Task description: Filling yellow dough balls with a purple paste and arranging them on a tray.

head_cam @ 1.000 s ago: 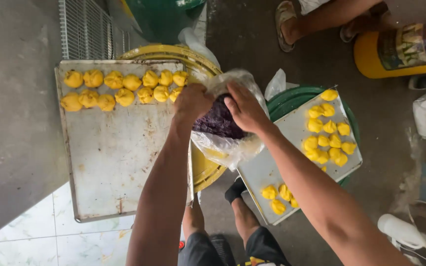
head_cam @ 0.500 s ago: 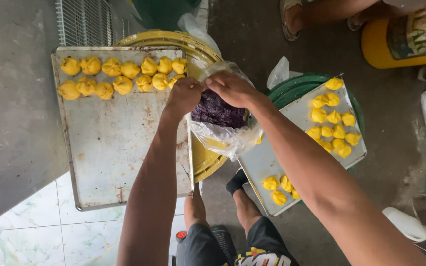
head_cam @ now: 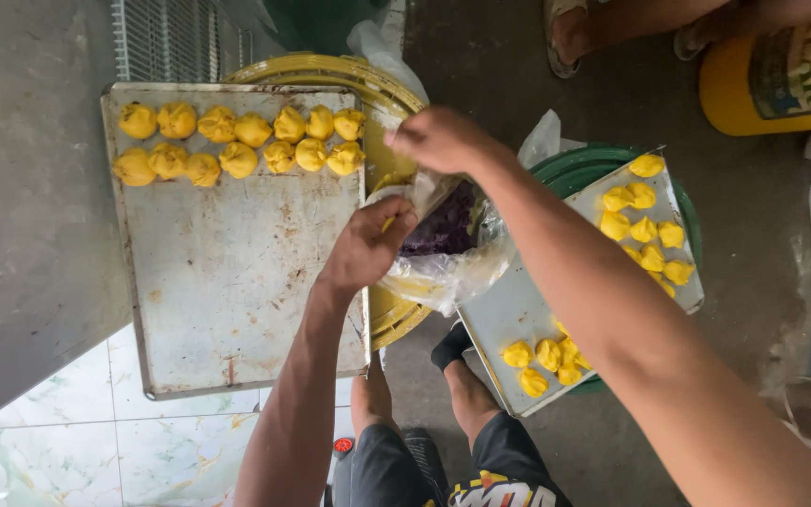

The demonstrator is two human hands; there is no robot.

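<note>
I see my left hand (head_cam: 368, 249) gripping the near edge of a clear plastic bag (head_cam: 452, 268), its fingers closed on the film. My right hand (head_cam: 438, 139) pinches the far edge, fingers together. The bag is wrinkled and shiny, and it holds a dark purple filling (head_cam: 443, 225). It sits on a yellow basin (head_cam: 330, 70), between a big metal tray (head_cam: 227, 282) with yellow dough pieces (head_cam: 237, 141) and a smaller tray (head_cam: 518, 310).

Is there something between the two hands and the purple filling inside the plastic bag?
Only the bag itself. The left hand grips the clear plastic bag at its near edge, and the right hand pulls its far edge up. The purple filling lies exposed in the opening, with nothing visible over it.
</note>
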